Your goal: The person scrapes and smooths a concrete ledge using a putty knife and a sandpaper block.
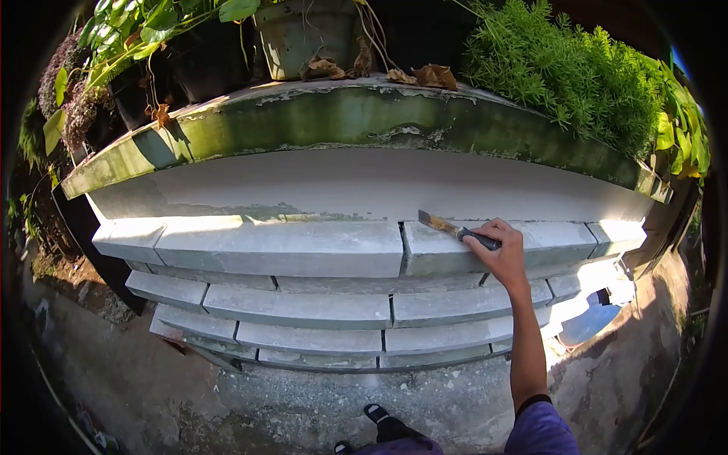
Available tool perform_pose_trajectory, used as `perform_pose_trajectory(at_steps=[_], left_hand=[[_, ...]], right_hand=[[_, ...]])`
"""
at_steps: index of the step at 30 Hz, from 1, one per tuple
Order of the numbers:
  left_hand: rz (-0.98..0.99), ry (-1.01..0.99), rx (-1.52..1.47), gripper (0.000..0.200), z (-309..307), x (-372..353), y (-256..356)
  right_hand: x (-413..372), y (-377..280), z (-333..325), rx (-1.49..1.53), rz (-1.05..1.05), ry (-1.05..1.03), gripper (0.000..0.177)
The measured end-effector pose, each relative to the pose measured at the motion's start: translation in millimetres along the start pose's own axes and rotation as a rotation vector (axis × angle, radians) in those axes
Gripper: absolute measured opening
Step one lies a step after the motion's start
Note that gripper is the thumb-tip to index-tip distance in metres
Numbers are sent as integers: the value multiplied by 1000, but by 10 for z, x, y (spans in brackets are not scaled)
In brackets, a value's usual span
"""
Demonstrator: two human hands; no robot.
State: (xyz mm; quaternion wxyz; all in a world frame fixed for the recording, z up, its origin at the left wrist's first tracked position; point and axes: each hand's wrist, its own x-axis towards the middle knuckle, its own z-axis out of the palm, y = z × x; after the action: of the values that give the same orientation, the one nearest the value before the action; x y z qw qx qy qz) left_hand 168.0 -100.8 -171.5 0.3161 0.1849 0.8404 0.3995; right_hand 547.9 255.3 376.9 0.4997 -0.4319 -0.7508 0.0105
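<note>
Scraper point(440, 224) handle is wrapped in the right hand point(497, 246), blade by the wall point(341, 178) at the far edge of the top right block point(444, 262). A low blade and light, even pressure should avoid gouges. Left hand unseen.

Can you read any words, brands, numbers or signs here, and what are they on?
There are none that I can read.
Scraper in the right hand: any mark would be too small to read.
Pale blocks, purple sleeve: no lettering shows.
</note>
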Motion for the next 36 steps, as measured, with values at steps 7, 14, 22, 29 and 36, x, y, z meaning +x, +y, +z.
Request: perform_pose_trajectory(at_steps=[7,14,22,29,36], left_hand=[[103,-61,-32,43,494,-10,778],[119,-77,-36,45,672,-44,992],[101,-70,-41,48,673,-100,858],[88,-58,-78,51,606,-183,759],[147,-20,-142,54,392,-124,759]], right_hand=[[212,80,132,6,-52,-34,21],[274,258,-172,62,37,-21,21],[251,158,17,23,-20,-6,21],[369,26,274,22,-29,-46,20],[388,-127,633,89,-94,-50,23]])
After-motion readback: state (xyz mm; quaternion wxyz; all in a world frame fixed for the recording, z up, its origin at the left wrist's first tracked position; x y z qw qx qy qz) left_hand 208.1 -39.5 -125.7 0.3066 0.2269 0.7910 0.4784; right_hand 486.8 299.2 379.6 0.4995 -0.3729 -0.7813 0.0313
